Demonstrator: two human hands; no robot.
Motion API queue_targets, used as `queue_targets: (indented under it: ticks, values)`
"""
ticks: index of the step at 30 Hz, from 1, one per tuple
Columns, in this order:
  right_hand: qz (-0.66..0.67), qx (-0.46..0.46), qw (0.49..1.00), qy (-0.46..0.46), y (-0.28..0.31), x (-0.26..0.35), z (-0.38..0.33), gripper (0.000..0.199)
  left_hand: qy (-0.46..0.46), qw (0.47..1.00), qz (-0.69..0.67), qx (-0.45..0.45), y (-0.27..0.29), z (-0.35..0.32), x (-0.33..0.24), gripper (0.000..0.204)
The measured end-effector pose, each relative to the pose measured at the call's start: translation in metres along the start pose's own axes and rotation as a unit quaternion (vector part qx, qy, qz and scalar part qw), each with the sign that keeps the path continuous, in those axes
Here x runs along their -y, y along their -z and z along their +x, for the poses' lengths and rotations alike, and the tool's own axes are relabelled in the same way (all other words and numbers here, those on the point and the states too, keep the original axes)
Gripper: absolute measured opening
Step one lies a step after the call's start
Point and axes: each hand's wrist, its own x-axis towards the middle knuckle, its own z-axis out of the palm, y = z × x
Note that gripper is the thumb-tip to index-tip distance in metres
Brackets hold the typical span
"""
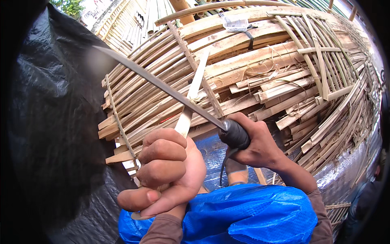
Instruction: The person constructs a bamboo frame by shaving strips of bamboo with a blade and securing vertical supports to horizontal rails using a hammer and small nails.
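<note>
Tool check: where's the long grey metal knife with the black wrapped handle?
In the head view, the knife is in the right hand, slanting up and left across the pale flat bamboo strip.

Pretty bright daylight here, and the background beyond the knife [158,83] is close to blown out. Left of the knife, the black sheet [53,101] goes really dark but catches whitish sheen along its creases. Below it, the blue plastic [268,211] throws shiny highlights. There's a hazy smudge right by the tip too. Fisheye's strong: bamboo strips [339,126] right of the knife bend hard and get mushy toward the black rim.
</note>
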Motion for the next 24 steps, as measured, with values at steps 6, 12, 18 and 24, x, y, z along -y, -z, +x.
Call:
queue_targets:
  ticks: [6, 12, 18, 24]
  values:
    - [0.012, 0.027, 0.999, 0.036, -0.004, 0.003, -0.002, 0.058, 0.09, 0.996, -0.009, -0.018, 0.003, 0.001, -0.013, 0.028]
    - [-0.014, -0.004, 0.999, 0.038, -0.007, 0.004, 0.005, 0.05, 0.044, 0.984, -0.022, -0.17, -0.023, 0.007, 0.005, 0.033]
    - [-0.042, -0.052, 0.998, 0.015, -0.005, -0.026, 0.031, 0.044, 0.068, 0.992, -0.034, -0.103, -0.018, -0.004, 0.016, 0.034]
    - [0.011, -0.015, 0.997, 0.07, -0.012, -0.001, 0.006, 0.053, 0.078, 0.986, -0.057, -0.138, -0.02, -0.003, 0.012, 0.034]
